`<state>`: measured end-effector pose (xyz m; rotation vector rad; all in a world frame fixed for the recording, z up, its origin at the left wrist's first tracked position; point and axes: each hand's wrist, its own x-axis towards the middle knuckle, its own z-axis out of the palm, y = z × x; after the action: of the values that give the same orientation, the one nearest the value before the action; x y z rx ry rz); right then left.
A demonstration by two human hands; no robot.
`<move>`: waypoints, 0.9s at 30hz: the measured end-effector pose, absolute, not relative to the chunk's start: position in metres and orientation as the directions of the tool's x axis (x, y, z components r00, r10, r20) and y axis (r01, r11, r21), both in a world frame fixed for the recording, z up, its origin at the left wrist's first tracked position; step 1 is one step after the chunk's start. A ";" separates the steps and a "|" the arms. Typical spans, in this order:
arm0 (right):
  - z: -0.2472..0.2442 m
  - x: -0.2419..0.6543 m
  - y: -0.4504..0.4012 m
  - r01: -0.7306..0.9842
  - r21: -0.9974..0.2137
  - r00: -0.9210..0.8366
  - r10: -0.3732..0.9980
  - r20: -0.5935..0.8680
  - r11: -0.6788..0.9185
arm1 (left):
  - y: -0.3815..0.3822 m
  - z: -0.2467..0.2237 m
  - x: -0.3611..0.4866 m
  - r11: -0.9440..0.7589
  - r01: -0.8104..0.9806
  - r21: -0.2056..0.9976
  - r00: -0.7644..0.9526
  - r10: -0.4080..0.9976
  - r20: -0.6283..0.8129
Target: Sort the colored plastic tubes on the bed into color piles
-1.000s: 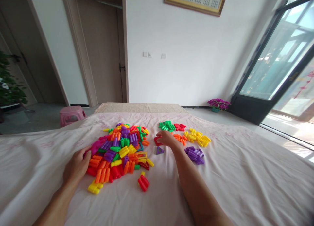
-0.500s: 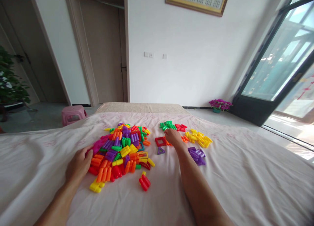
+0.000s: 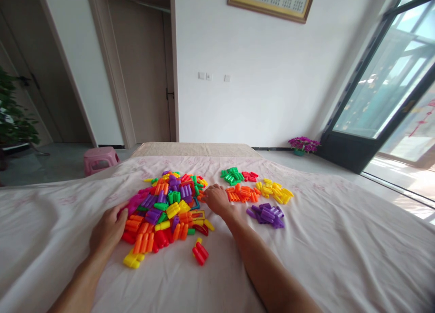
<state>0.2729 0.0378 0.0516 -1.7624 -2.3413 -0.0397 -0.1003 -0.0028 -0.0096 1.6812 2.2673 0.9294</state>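
Observation:
A mixed heap of colourful plastic building blocks (image 3: 173, 208) lies on the cloth-covered surface. At its left edge, my left hand (image 3: 108, 227) has thumb and fingers closed on magenta blocks (image 3: 136, 202). My right hand (image 3: 217, 198) reaches over the heap's right edge, close to an orange block (image 3: 201, 197). Its fingers are bent forward and apart, with fingertips partly hidden and nothing visible held. Right of that hand lie colour groups: green blocks (image 3: 232, 176), red blocks (image 3: 250, 176), orange blocks (image 3: 243, 193), yellow blocks (image 3: 274, 191) and purple blocks (image 3: 268, 214).
A red block pair with a yellow piece (image 3: 200, 251) lies apart in front of the heap. The pale cloth (image 3: 340, 240) is wrinkled. Beyond its edge stand a pink stool (image 3: 101, 160) on the left and a pot of magenta flowers (image 3: 303, 144) on the right.
My right hand has moved left from the sorted groups to the heap. The purple triangle has left its spot, and another purple piece shows beside the purple group. The red square is out of sight.

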 end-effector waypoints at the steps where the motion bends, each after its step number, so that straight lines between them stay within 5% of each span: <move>1: 0.051 0.271 0.037 0.953 -0.114 -0.258 0.949 0.183 0.281 | -0.003 -0.009 -0.100 0.177 0.804 0.568 -0.353 0.910 0.216; 10: 0.069 0.296 0.045 0.925 -0.329 -0.132 0.974 0.185 0.188 | -0.004 -0.007 -0.098 0.178 0.796 0.578 -0.350 0.915 0.201; 20: 0.107 0.386 0.040 0.932 -0.294 0.264 0.953 0.150 -0.212 | -0.006 -0.004 -0.097 0.174 0.793 0.583 -0.350 0.914 0.204; 27: 0.086 0.340 0.050 0.943 -0.334 0.065 0.976 0.206 0.008 | -0.002 -0.013 -0.103 0.124 0.784 0.608 -0.335 0.909 0.247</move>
<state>0.3397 0.0499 0.0863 -1.9696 -1.9126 0.1206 -0.1026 -0.0016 -0.0133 1.6897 2.2080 1.0031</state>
